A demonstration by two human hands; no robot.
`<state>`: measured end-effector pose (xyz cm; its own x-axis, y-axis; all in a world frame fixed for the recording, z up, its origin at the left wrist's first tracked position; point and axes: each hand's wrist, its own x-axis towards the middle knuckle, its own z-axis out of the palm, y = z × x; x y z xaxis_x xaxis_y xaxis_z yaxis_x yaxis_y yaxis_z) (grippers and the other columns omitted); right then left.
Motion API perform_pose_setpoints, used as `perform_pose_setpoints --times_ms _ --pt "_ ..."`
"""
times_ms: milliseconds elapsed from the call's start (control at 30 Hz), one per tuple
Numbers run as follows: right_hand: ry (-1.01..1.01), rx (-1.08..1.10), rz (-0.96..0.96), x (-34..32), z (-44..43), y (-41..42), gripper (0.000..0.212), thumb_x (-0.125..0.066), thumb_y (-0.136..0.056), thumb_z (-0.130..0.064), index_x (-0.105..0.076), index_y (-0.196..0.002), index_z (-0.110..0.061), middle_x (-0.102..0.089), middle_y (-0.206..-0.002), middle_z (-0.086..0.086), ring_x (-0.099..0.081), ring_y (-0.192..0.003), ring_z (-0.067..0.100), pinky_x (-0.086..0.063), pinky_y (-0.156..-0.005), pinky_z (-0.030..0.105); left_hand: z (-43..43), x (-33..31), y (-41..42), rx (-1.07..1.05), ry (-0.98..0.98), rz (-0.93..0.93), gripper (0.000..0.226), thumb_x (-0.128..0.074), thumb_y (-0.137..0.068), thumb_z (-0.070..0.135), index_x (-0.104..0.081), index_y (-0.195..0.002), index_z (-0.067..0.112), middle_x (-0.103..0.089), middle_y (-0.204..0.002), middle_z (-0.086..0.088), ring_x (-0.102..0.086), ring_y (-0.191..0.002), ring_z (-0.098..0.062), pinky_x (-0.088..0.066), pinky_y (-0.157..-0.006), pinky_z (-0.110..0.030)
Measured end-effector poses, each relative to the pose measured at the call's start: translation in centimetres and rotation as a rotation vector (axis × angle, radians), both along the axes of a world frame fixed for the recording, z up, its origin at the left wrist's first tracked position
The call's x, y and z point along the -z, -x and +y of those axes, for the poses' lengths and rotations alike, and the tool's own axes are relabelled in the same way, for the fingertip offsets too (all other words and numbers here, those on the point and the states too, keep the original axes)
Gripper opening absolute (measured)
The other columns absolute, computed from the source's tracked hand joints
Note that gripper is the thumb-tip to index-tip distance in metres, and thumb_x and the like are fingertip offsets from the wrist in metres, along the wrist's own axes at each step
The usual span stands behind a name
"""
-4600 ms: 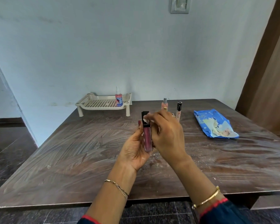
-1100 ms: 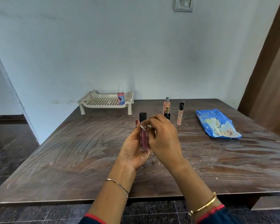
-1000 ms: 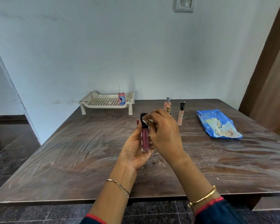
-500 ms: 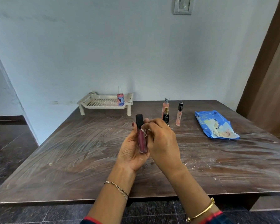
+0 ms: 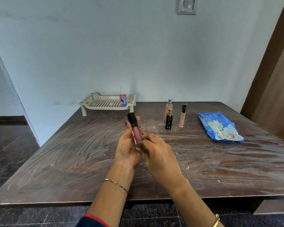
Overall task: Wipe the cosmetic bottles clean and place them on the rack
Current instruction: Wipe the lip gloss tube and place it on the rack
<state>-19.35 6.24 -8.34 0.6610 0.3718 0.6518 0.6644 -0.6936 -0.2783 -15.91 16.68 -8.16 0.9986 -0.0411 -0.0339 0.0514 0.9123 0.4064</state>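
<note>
My left hand (image 5: 126, 149) grips the slim pink black-capped plastic tube (image 5: 135, 128), well before the cream slotted rack (image 5: 105, 104). My right hand (image 5: 159, 154), blurred, seems to pinch its base. Light, slick: hold mid-barrel.

Five cosmetic bottles (image 5: 168, 120), one rack (image 5: 105, 106), one blue wipes pack (image 5: 219, 126), one table (image 5: 72, 161) and two hands (image 5: 126, 149)

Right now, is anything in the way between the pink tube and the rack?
No, nothing visible. Only bare table lies between the tube in the left hand and the rack. One spray bottle stands at the rack's right end; the rest is free.
</note>
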Motion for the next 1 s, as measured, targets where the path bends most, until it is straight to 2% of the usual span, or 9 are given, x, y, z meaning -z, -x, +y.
perform_pose_setpoints --times_ms 167,300,400,467,533,667,767,900,1000 --pt "-0.03 -0.006 0.062 -0.2 -0.2 -0.5 0.02 -0.064 -0.078 0.004 -0.068 -0.091 -0.01 -0.061 -0.094 -0.001 -0.06 -0.078 0.017 -0.053 -0.069 0.033 0.2 -0.1 -1.1 -0.112 -0.013 0.046 0.036 -0.054 -0.092 0.04 -0.065 -0.114 0.013 -0.049 -0.072 0.0 -0.046 -0.064 -0.01 -0.048 -0.06 -0.023" --pt "-0.144 0.024 0.139 -0.9 0.2 -1.5 0.019 -0.063 -0.082 0.001 -0.068 -0.091 -0.014 -0.06 -0.09 -0.004 -0.058 -0.08 0.012 -0.051 -0.075 0.028 0.5 -1.3 -1.1 -0.14 0.018 0.112 0.027 -0.056 -0.091 0.038 -0.063 -0.089 0.012 -0.049 -0.063 0.001 -0.048 -0.054 -0.009 -0.048 -0.051 -0.024" --pt "-0.26 0.05 0.272 -1.6 0.4 -2.2 0.02 -0.064 -0.084 -0.001 -0.07 -0.092 -0.018 -0.063 -0.091 -0.006 -0.058 -0.084 0.007 -0.05 -0.077 0.018 1.1 -1.6 -1.3 -0.151 0.034 0.11 0.025 -0.06 -0.088 0.037 -0.063 -0.087 0.012 -0.051 -0.063 0.001 -0.047 -0.059 -0.011 -0.049 -0.063 -0.029" --pt "-0.388 0.041 0.41 -2.1 0.3 -2.9 0.02 -0.065 -0.084 -0.001 -0.07 -0.087 -0.02 -0.066 -0.088 -0.008 -0.059 -0.079 0.001 -0.046 -0.066 0.008 1.6 -1.6 -1.5 -0.177 0.015 0.118 0.026 -0.06 -0.087 0.038 -0.064 -0.087 0.012 -0.051 -0.066 0.0 -0.045 -0.063 -0.011 -0.043 -0.073 -0.028" --pt "-0.511 0.02 0.533 -2.5 0.2 -3.7 0.018 -0.067 -0.083 -0.002 -0.07 -0.084 -0.02 -0.068 -0.085 -0.006 -0.059 -0.074 0.0 -0.044 -0.059 0.008 2.0 -1.8 -1.5 -0.206 -0.012 0.137 0.027 -0.06 -0.087 0.039 -0.063 -0.086 0.012 -0.053 -0.067 -0.001 -0.046 -0.064 -0.012 -0.04 -0.077 -0.028" --pt "-0.91 -0.175 0.844 -3.9 0.4 -5.0 0.012 -0.067 -0.082 0.003 -0.069 -0.084 -0.009 -0.069 -0.082 0.005 -0.064 -0.074 0.013 -0.056 -0.071 0.022 3.5 -2.4 -2.0 -0.222 -0.151 0.183 0.029 -0.062 -0.085 0.04 -0.061 -0.094 0.013 -0.049 -0.073 -0.001 -0.048 -0.066 -0.012 -0.045 -0.065 -0.028" --pt "-1.283 -0.293 1.067 -5.1 0.6 -6.0 0.013 -0.061 -0.084 0.008 -0.066 -0.082 -0.004 -0.07 -0.073 0.004 -0.067 -0.069 0.011 -0.058 -0.07 0.021 4.7 -2.6 -2.7 -0.204 -0.271 0.193 0.024 -0.066 -0.085 0.032 -0.06 -0.101 0.015 -0.055 -0.078 -0.002 -0.055 -0.075 -0.016 -0.048 -0.063 -0.034" --pt "-1.369 -0.277 1.125 -5.6 1.2 -7.8 0.015 -0.058 -0.085 0.01 -0.065 -0.082 -0.002 -0.071 -0.069 0.005 -0.068 -0.066 0.011 -0.058 -0.063 0.021 6.9 -3.2 -4.5 -0.264 -0.434 0.165 0.008 -0.068 -0.083 0.02 -0.061 -0.088 0.02 -0.063 -0.086 0.0 -0.059 -0.086 -0.017 -0.048 -0.08 -0.038" --pt "-1.329 -0.267 1.122 -5.7 2.1 -9.1 0.013 -0.059 -0.085 0.009 -0.065 -0.084 -0.002 -0.071 -0.069 0.004 -0.069 -0.06 0.009 -0.058 -0.062 0.021 9.3 -4.2 -6.9 -0.377 -0.616 0.148 0.019 -0.07 -0.081 0.019 -0.063 -0.098 0.022 -0.067 -0.091 -0.001 -0.058 -0.085 -0.015 -0.041 -0.072 -0.03"
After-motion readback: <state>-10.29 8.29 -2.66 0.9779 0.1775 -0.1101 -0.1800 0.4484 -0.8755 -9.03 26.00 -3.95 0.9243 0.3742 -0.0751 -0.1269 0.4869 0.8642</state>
